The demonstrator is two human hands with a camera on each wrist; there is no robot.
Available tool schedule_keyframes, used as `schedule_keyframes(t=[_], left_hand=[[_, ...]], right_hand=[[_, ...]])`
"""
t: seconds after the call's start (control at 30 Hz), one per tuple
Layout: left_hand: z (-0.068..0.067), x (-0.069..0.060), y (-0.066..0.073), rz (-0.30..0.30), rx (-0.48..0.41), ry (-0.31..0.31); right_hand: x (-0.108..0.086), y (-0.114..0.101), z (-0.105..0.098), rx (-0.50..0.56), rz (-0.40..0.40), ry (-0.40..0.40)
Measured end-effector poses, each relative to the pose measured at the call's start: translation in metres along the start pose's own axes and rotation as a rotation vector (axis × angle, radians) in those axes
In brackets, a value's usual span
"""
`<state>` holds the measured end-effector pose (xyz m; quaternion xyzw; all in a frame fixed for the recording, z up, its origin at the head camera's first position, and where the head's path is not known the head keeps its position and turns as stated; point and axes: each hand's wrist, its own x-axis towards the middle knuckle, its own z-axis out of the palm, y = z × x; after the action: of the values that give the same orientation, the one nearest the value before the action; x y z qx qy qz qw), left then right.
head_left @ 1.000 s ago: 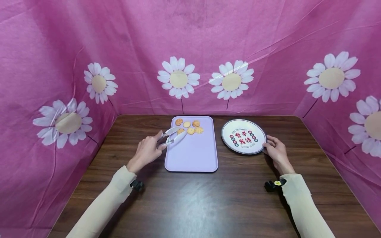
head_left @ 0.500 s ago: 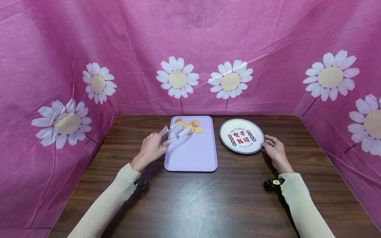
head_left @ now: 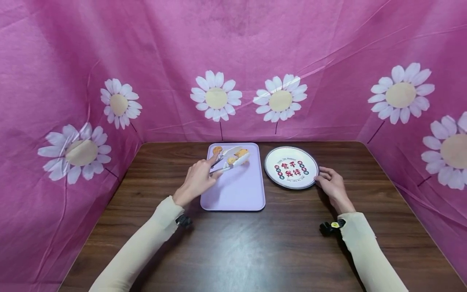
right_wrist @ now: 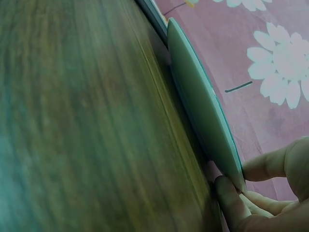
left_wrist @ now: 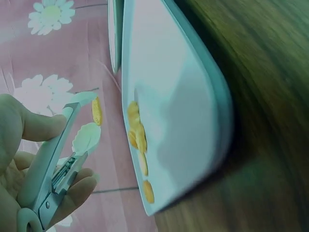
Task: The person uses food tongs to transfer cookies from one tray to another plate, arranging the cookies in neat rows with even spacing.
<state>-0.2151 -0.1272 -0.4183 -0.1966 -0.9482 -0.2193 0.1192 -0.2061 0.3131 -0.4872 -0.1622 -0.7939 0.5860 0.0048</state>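
My left hand (head_left: 198,178) grips a pair of white-tipped tongs (left_wrist: 53,159) over the far part of a lilac tray (head_left: 233,194). Between the tongs' tips sits one cookie (left_wrist: 97,111), held above the tray in the left wrist view. Several more cookies (left_wrist: 140,137) lie on the tray along its far side; the tongs partly cover them in the head view. My right hand (head_left: 333,188) pinches the right rim of a round white plate (head_left: 292,156) with red lettering and a dark edge. The plate's edge shows side-on in the right wrist view.
Tray and plate are close together near the back of a brown wooden table (head_left: 233,251). A pink cloth (head_left: 160,81) printed with white daisies hangs behind the table and along both sides.
The left hand and tongs have moved right across the cookies, and a cookie is now between the tips. The right hand has shifted the plate slightly left, nearer the tray.
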Motion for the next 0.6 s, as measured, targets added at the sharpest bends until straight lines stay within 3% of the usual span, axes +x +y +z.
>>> schedule_keyframes(t=[0.27,0.6], left_hand=[[0.014,0.017,0.021,0.06,-0.015,-0.037],[0.038,0.039,0.048,0.116,-0.055,-0.047]], right_hand=[[-0.001,0.001,0.001,0.033,-0.015,0.001],[-0.001,0.0,0.004,-0.009,0.002,-0.004]])
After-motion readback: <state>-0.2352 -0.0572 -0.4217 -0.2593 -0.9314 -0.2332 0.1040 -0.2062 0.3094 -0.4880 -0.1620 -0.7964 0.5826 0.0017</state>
